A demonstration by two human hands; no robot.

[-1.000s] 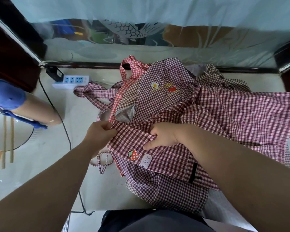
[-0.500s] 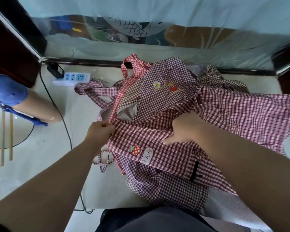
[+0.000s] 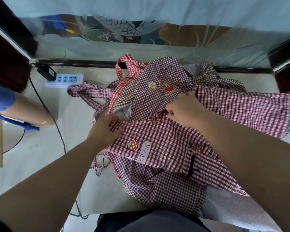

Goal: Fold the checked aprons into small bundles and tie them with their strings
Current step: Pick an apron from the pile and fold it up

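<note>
Maroon-checked apron (image 3: 166, 139), strawberry patch (image 3: 132, 145), atop apron heap (image 3: 157, 76) on bench (image 3: 45, 158). Your left grip (image 3: 105, 129) pinched its left edge; your right grip (image 3: 182, 111) clutched its bunched cloth farther back.

The left hand (image 3: 105, 129) pinches the left edge of a dark-red checked apron (image 3: 167, 139), which lies on top of a heap of checked aprons (image 3: 157, 76) on the pale surface (image 3: 40, 148). The right hand (image 3: 182, 111) grips bunched cloth of the same apron, farther right. A strawberry patch (image 3: 132, 145) sits near the apron's left edge. A white power strip (image 3: 65, 79) lies far left.
</note>
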